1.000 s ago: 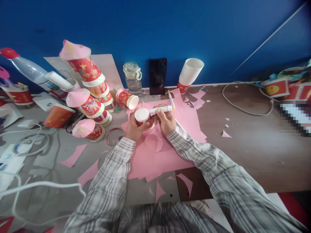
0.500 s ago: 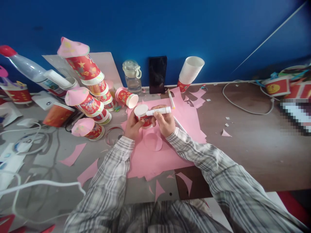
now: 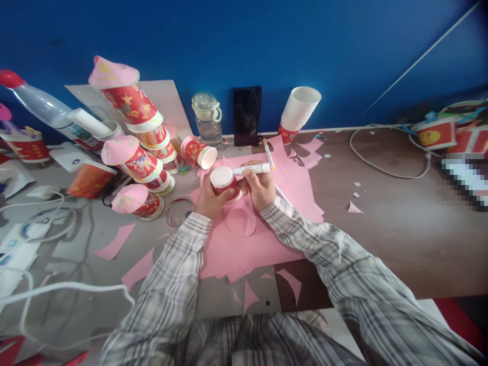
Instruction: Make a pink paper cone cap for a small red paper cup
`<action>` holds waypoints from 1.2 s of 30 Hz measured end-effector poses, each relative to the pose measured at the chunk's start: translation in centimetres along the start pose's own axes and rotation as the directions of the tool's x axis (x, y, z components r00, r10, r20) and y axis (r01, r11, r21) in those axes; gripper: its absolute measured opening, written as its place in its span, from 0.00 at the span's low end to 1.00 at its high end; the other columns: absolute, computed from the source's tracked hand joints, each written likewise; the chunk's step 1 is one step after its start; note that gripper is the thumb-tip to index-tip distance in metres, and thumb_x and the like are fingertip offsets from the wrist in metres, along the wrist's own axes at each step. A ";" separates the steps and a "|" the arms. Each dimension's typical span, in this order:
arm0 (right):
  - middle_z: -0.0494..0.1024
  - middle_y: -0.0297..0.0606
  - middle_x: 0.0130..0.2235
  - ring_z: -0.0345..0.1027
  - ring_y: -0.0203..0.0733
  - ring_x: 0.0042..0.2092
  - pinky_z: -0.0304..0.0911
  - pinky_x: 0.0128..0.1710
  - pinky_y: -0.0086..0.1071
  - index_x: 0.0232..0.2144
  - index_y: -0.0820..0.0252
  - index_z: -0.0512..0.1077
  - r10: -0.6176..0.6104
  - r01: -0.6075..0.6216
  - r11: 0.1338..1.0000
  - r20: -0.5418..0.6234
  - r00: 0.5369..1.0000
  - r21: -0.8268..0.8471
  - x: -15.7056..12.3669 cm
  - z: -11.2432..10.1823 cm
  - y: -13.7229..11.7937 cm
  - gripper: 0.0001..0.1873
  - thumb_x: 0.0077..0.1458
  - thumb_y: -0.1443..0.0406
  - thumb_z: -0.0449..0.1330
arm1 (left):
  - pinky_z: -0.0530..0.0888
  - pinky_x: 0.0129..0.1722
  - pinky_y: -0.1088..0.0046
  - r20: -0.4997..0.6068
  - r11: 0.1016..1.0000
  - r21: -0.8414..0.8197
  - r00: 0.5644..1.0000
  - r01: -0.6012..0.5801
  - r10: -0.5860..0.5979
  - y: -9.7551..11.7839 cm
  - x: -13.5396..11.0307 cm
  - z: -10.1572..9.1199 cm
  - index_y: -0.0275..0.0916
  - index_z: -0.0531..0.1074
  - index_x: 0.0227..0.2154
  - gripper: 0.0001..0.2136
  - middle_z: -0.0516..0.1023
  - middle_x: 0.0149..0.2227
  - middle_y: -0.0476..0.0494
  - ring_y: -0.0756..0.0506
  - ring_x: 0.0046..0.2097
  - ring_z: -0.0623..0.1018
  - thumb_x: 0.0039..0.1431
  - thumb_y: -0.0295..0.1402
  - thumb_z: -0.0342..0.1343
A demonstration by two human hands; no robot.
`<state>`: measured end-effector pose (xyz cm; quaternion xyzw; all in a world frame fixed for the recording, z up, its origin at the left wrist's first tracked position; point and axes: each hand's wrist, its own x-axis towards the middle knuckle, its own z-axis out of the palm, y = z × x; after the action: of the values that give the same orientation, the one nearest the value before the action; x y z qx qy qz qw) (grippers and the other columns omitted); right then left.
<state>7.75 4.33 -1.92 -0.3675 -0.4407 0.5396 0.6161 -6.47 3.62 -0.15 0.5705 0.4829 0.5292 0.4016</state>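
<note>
My left hand (image 3: 209,199) is wrapped round an upturned red paper cup (image 3: 224,183) standing on pink paper (image 3: 267,239), its white base facing up. My right hand (image 3: 261,189) grips a white marker (image 3: 252,169) lying almost level, its tip at the cup's right side near the rim. A cut pink paper circle (image 3: 240,222) lies just in front of both hands. A second marker (image 3: 268,154) rests on the paper behind my right hand.
Red cups capped with pink paper (image 3: 133,152) are piled at the left, one cup (image 3: 199,153) on its side. A stack of white cups (image 3: 299,113), a water bottle (image 3: 208,121) and a black phone (image 3: 247,116) stand against the blue wall. White cables (image 3: 385,160) and pink scraps litter the table.
The cup rose slightly off the paper half a second ago and is back down now. The marker stays at the cup's side, and the view shifted a little.
</note>
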 end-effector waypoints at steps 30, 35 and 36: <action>0.72 0.20 0.24 0.62 0.32 0.21 0.60 0.24 0.31 0.40 0.49 0.71 -0.057 0.049 0.995 -0.089 0.994 -0.083 1.2 -0.8 0.9 0.38 0.52 0.31 0.81 | 0.62 0.54 0.58 0.035 0.992 -0.106 0.997 -0.061 0.065 -0.6 -0.1 0.2 0.41 0.55 0.50 0.35 0.61 0.51 0.38 0.40 0.52 0.65 0.38 0.39 0.64; 0.76 0.21 0.28 0.59 0.30 0.21 0.57 0.23 0.31 0.51 0.52 0.75 -0.090 0.081 0.993 -0.094 0.992 -0.089 2.6 -2.1 0.7 0.38 0.56 0.33 0.78 | 0.58 0.56 0.57 -0.049 0.994 -0.002 0.993 -0.107 0.107 -0.2 -0.2 0.1 0.39 0.53 0.52 0.35 0.57 0.54 0.36 0.39 0.56 0.61 0.41 0.36 0.61; 0.76 0.21 0.27 0.58 0.31 0.21 0.56 0.22 0.31 0.53 0.53 0.76 -0.093 0.084 0.990 -0.083 0.992 -0.110 2.9 -2.5 0.5 0.37 0.58 0.36 0.78 | 0.58 0.57 0.58 -0.055 0.994 0.011 0.993 -0.108 0.109 -0.2 -0.2 0.0 0.39 0.53 0.52 0.35 0.57 0.54 0.36 0.39 0.56 0.61 0.41 0.36 0.61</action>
<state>10.05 7.28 -2.84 -0.4031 -0.4573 0.4709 0.6377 -6.45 3.47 -0.39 0.5828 0.4644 0.5636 0.3564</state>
